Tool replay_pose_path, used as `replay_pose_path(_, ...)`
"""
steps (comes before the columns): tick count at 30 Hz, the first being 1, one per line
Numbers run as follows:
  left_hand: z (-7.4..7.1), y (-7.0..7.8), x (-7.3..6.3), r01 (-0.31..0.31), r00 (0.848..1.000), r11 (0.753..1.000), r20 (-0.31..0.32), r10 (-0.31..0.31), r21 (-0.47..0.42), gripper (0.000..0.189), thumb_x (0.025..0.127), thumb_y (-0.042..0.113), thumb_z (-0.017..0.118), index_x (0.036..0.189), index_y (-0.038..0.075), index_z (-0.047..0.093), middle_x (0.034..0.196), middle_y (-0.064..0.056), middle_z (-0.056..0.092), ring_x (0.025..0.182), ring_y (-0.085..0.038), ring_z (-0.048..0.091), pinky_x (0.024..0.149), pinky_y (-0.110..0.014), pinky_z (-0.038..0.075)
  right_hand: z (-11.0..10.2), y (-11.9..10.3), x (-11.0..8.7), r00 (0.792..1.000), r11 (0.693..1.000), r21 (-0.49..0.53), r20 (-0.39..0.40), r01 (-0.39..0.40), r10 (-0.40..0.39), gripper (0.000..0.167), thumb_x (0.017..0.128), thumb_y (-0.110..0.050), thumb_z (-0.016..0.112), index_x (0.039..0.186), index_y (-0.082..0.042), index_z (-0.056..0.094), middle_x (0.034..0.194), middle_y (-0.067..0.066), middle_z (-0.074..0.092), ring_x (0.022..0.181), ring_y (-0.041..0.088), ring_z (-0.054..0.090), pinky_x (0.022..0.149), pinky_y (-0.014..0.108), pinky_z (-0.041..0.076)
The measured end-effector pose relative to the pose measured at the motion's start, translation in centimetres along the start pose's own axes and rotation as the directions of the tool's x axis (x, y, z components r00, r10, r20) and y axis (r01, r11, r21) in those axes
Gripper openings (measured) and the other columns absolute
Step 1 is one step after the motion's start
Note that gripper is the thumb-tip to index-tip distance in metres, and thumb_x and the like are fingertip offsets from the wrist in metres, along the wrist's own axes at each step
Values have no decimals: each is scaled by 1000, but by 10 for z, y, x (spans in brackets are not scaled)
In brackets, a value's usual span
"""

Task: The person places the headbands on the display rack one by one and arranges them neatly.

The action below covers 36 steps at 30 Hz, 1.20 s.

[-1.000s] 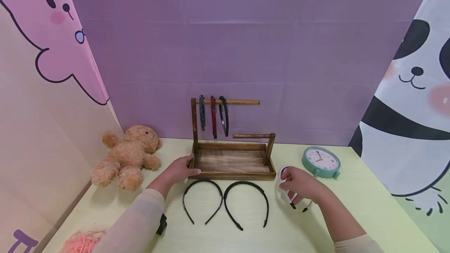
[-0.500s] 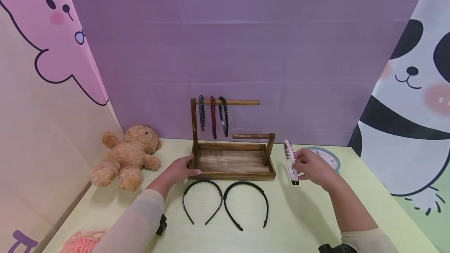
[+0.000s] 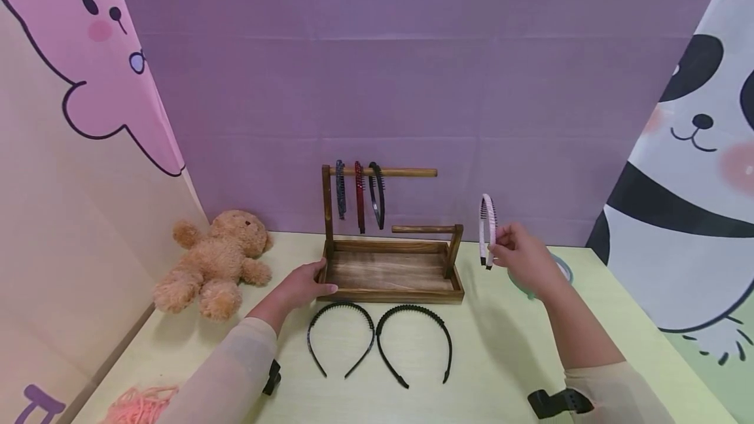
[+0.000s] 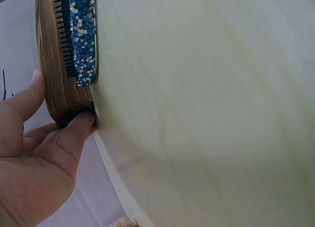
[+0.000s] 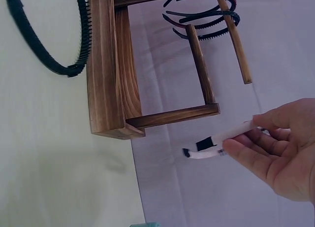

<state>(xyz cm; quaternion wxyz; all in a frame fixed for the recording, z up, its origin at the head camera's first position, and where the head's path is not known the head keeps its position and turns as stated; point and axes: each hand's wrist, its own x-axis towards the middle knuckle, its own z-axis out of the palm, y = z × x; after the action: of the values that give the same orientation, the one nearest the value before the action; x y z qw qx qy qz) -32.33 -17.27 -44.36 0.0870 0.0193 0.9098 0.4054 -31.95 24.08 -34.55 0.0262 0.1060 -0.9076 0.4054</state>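
A white toothed headband (image 3: 482, 234) is upright in the air to the right of the wooden rack (image 3: 389, 295), pinched by my right hand (image 3: 526, 260). Its black tips point down in the head view. With thumb and fingers my left hand (image 3: 299, 288) grips the left end of the rack's tray. On the upper bar hang a blue glittery headband (image 3: 340, 192), a red headband (image 3: 360, 200) and a black headband (image 3: 381, 208). Two dark headbands, a thinner one (image 3: 341, 305) and a thicker one (image 3: 415, 309), lie in front of the tray.
The shorter lower bar (image 3: 421, 229) stands at the rack's right side. A teddy bear (image 3: 218, 260) lies to the left, pink yarn (image 3: 141, 406) at the front left. Behind my right hand a green clock (image 3: 564, 269) is partly hidden. A purple backdrop (image 3: 377, 84) closes off the back.
My right hand has lifted the white headband off the table, up and back, turning it upright. The left hand keeps its grip on the rack.
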Motion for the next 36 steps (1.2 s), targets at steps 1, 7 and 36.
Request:
replay_pose_path(1,0,0,0,-1,1000,1000,1,1,0,76,94,24,68,156,7,27,158,-19,30,146,-39,26,117,-55,26,-1,-1,2,1000,1000,-9,-15,6,-6,32,101,-15,53,124,5,43,116,23,57,104,34,64,86,37,59)
replay_pose_path(7,0,-2,2,-6,1000,1000,-2,6,-4,76,94,24,68,156,7,27,158,-19,30,146,-39,26,118,-54,26,-4,-11,15,996,998,-43,-75,41,-45,32,102,-21,51,123,2,44,118,22,59,108,35,60,93,47,52)
replay_pose_path(36,2,-7,8,13,1000,1000,-9,-13,16,77,93,27,68,156,10,27,158,-17,31,146,-38,26,118,-54,26,33,-52,71,977,988,25,-154,150,-145,24,100,-15,55,118,-1,49,111,16,60,104,32,59,85,40,48)
